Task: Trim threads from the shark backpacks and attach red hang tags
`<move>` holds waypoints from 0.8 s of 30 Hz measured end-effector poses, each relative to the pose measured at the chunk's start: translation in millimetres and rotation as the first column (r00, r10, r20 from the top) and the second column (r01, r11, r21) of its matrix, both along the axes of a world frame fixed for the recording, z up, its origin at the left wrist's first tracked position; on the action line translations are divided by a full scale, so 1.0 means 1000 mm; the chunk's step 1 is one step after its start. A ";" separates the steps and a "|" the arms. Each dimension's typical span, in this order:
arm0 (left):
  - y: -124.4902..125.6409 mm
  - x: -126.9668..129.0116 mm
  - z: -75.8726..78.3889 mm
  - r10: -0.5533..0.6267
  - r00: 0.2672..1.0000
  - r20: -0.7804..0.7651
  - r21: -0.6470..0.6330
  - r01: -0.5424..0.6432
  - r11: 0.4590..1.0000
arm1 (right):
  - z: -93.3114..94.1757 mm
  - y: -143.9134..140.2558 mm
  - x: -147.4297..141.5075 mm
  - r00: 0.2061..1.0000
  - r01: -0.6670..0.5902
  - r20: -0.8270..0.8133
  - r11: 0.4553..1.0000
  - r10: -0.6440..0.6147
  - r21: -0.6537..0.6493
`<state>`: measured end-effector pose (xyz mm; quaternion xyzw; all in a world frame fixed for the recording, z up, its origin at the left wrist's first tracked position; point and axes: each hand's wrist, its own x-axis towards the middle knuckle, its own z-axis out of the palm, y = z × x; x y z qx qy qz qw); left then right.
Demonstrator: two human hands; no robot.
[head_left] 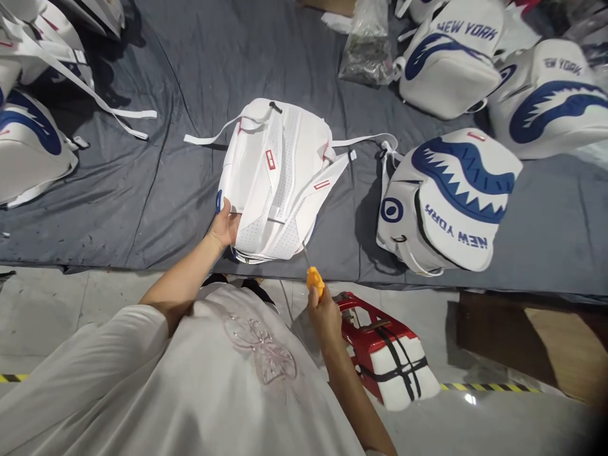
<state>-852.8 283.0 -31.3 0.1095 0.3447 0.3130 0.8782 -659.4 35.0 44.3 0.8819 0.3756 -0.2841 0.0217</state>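
White backpack (285,183) lies straps up near the front edge of a grey cloth (118,209). Other bags (31,164) sit at far left. Next, the left hand (225,227) touches the backpack's lower left side, fingers partly hidden; how tightly, I cannot tell. Rightward, the right hand (325,316) wraps an orange-handled tool (314,279), its thin shaft at the backpack's lower right. Beyond sits a "NEW YORK" bag (453,202).

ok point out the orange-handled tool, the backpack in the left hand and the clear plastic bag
Orange-handled tool (315,281): head view, on its handle.
Backpack (289,166): head view, on its back panel.
Clear plastic bag (367,56): head view, on its crumpled side.
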 end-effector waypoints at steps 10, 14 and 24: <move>0.004 -0.003 0.013 -0.163 0.985 -0.060 0.087 0.168 0.982 | -0.012 0.004 -0.059 0.941 -0.321 -0.142 0.943 0.307 -0.090; -0.024 -0.014 0.037 0.037 0.735 -0.677 0.353 0.279 0.893 | -0.027 0.020 -0.056 0.977 -0.215 -0.036 0.958 0.212 -0.192; -0.065 0.038 -0.010 0.581 0.257 -0.773 0.080 0.947 -0.312 | -0.041 0.006 -0.055 0.989 -0.022 -0.149 0.999 0.015 -0.045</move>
